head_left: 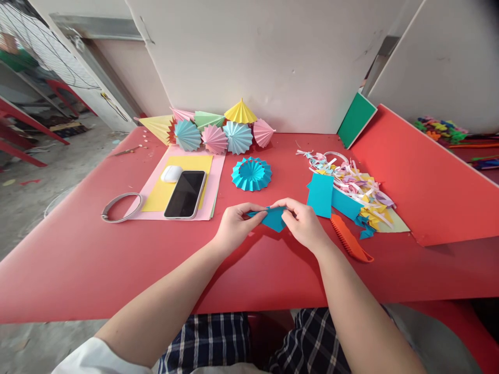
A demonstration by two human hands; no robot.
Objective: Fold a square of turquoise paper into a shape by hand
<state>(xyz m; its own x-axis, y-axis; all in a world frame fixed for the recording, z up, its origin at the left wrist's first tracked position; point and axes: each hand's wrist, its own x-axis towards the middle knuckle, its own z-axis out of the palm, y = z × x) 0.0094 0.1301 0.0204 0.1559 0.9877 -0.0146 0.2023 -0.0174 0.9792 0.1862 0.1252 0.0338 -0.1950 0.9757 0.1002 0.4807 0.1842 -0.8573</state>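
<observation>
A small blue paper (274,220) is held just above the red table (156,270), between my two hands. My left hand (238,224) pinches its left end, and my right hand (301,221) pinches its right end. Along the top, between the fingertips, the paper looks folded over. Beyond my hands lies a round pleated blue paper piece (251,174). Blue paper sheets (320,195) rest to the right of my right hand, with an orange serrated-edged tool (349,240) in front of them.
Pleated paper cones (239,137) line the white wall. A phone (185,194) and white case (171,174) rest on yellow and pink paper at left, beside a ring-shaped band (121,208). Paper scraps (360,187) and a red board (424,182) are at right.
</observation>
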